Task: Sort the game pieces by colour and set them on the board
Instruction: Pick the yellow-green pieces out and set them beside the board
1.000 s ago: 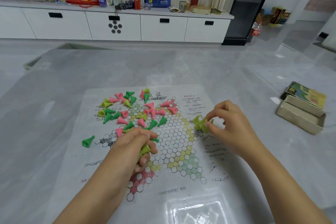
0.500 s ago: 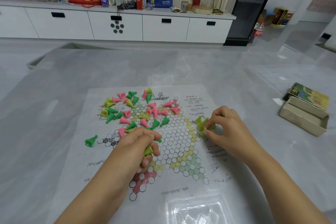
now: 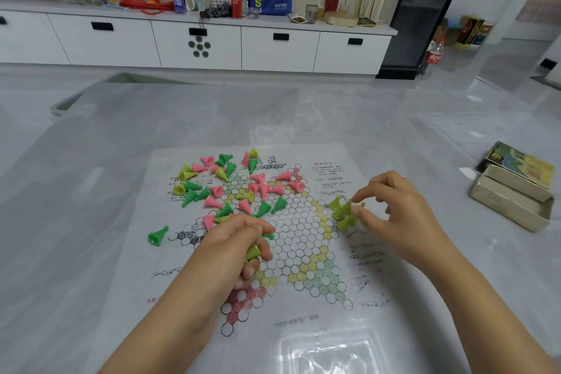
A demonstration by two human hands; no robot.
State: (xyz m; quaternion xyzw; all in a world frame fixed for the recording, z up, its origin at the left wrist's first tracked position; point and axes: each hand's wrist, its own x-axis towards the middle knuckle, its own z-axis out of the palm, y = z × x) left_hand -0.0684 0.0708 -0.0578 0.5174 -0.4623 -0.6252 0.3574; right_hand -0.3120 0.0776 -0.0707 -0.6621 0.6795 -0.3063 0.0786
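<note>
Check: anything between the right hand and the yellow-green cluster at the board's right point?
Nothing visible. The right hand is already at the yellow-green cluster, fingertips pinching one piece there; the mixed pile lies apart, further left.

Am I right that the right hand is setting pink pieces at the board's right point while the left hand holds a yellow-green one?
Not quite: the head view shows the right hand setting yellow-green pieces, not pink, at the board's right point. The left hand does hold a yellow-green piece.
</note>
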